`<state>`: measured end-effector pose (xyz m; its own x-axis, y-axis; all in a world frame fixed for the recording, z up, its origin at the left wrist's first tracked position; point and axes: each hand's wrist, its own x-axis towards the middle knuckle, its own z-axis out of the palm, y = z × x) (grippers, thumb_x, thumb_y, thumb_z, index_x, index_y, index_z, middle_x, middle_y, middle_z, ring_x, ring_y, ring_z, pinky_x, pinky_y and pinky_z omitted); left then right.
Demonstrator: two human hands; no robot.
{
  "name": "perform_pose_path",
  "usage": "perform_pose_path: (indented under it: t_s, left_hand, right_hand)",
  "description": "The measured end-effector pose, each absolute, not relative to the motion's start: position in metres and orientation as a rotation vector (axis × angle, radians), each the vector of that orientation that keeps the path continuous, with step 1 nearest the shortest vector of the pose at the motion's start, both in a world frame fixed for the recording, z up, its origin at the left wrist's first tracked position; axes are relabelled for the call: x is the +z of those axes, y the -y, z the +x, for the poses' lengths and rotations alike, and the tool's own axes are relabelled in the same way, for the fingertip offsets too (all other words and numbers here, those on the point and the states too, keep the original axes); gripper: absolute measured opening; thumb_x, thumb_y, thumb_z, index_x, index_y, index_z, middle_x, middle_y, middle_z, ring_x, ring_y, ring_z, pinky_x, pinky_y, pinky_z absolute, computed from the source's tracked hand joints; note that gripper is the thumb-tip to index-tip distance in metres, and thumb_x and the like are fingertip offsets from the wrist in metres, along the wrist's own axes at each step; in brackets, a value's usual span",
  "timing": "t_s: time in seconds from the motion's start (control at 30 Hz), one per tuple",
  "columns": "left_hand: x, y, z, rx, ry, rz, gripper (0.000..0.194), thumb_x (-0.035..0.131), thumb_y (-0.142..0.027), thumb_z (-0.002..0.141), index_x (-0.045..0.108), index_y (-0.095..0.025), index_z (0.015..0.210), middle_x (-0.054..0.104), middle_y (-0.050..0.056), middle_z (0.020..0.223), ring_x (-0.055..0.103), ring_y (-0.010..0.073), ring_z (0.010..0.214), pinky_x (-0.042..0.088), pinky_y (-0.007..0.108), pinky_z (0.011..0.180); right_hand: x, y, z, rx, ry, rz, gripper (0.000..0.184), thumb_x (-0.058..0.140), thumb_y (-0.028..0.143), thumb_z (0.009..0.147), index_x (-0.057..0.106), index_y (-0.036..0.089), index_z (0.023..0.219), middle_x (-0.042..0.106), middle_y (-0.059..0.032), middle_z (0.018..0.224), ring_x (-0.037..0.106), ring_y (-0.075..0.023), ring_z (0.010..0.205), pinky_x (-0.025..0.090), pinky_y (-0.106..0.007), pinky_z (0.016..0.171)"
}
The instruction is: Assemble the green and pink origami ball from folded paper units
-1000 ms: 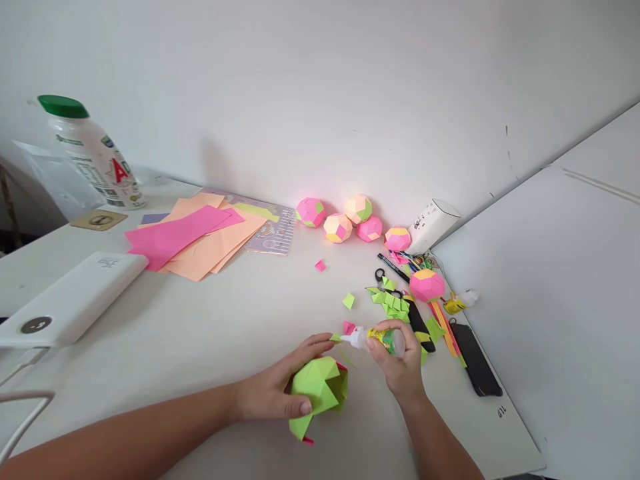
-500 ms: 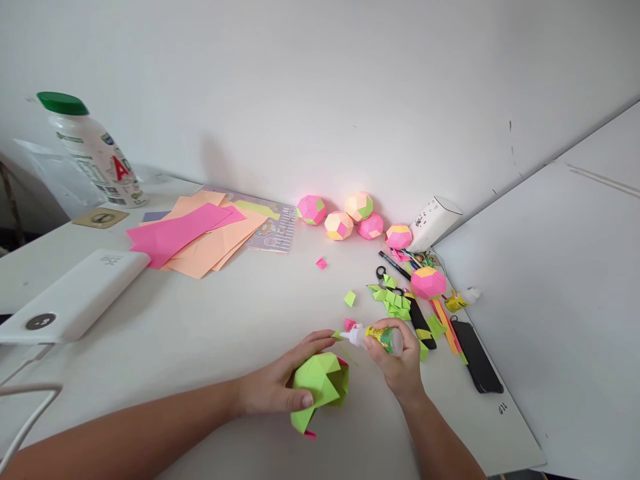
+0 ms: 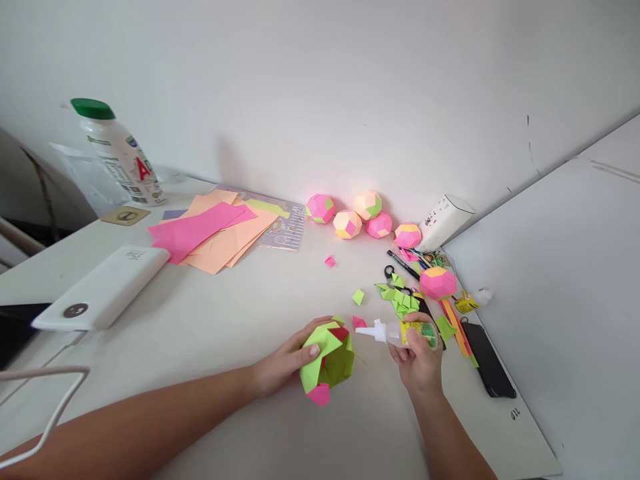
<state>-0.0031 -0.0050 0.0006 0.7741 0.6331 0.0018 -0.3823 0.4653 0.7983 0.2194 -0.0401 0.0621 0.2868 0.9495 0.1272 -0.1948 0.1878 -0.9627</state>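
White desk (image 3: 225, 300), green ball (image 3: 327, 343) at lower centre, grasped by the left hand (image 3: 287, 363).
Right hand (image 3: 421, 357) grips the glue (image 3: 397, 332); the green ball looks light, crushable, best cupped by its closed side.

White cable (image 3: 45, 373) cut off left; glue bottle (image 3: 395, 332) partly hidden by right hand (image 3: 421, 363).

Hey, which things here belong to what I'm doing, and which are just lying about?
Part of the work:
Open-sided green and pink paper ball, in your left hand
Clear plastic squeeze bottle with yellow label, in your right hand
Likely small folded green paper pieces

Just lying about, it seems:
White plastic bottle with green cap
White rectangular power bank
Flat black rectangular device
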Motion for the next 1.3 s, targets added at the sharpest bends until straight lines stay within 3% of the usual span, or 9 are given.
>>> perform_pose_path:
  t_s: [0.37, 0.87, 1.03, 1.2, 1.3]
  left_hand:
    - [0.005, 0.008, 0.003, 0.718, -0.37, 0.743, 0.048, 0.051, -0.045, 0.089, 0.044, -0.021, 0.13, 0.062, 0.014, 0.12, 0.061, 0.0311, 0.106, 0.048, 0.044, 0.089]
    - [0.006, 0.008, 0.004, 0.723, -0.433, 0.705, 0.047, 0.051, -0.046, 0.089, 0.047, -0.018, 0.127, 0.065, 0.013, 0.112, 0.063, 0.0284, 0.097, 0.05, 0.04, 0.08]
    - [0.002, 0.008, 0.002, 0.726, -0.406, 0.752, 0.047, 0.051, -0.044, 0.09, 0.044, -0.021, 0.13, 0.062, 0.012, 0.118, 0.06, 0.0279, 0.105, 0.049, 0.039, 0.084]
    - [0.0, 0.008, 0.002, 0.713, -0.352, 0.804, 0.052, 0.051, -0.046, 0.089, 0.038, -0.024, 0.134, 0.058, 0.013, 0.125, 0.058, 0.0303, 0.11, 0.046, 0.045, 0.091]
    - [-0.001, 0.008, 0.0, 0.702, -0.383, 0.927, 0.06, 0.053, -0.052, 0.085, 0.037, -0.025, 0.136, 0.045, 0.013, 0.14, 0.05, 0.033, 0.12, 0.042, 0.048, 0.098]
  right_hand:
    - [0.061, 0.043, 0.213, 1.193, 0.945, -1.013, 0.025, 0.067, 0.043, 0.073, 0.056, 0.022, 0.08, 0.039, 0.0099, 0.041, 0.028, -0.0062, 0.033, 0.029, -0.018, 0.034]
    - [0.064, 0.051, 0.208, 1.244, 1.05, -0.954, 0.024, 0.069, 0.041, 0.073, 0.056, 0.023, 0.082, 0.045, 0.0076, 0.046, 0.031, -0.0059, 0.032, 0.03, -0.019, 0.032]
    - [0.064, 0.05, 0.209, 1.238, 1.035, -0.953, 0.023, 0.068, 0.042, 0.073, 0.057, 0.024, 0.081, 0.043, 0.0085, 0.043, 0.028, -0.0059, 0.032, 0.03, -0.019, 0.032]
    - [0.066, 0.048, 0.208, 1.225, 0.983, -0.989, 0.027, 0.069, 0.045, 0.07, 0.057, 0.023, 0.079, 0.041, 0.0088, 0.043, 0.028, -0.006, 0.033, 0.029, -0.019, 0.032]
    - [0.067, 0.046, 0.209, 1.173, 0.93, -1.0, 0.027, 0.069, 0.045, 0.069, 0.057, 0.022, 0.078, 0.039, 0.0094, 0.041, 0.028, -0.0062, 0.032, 0.029, -0.019, 0.032]
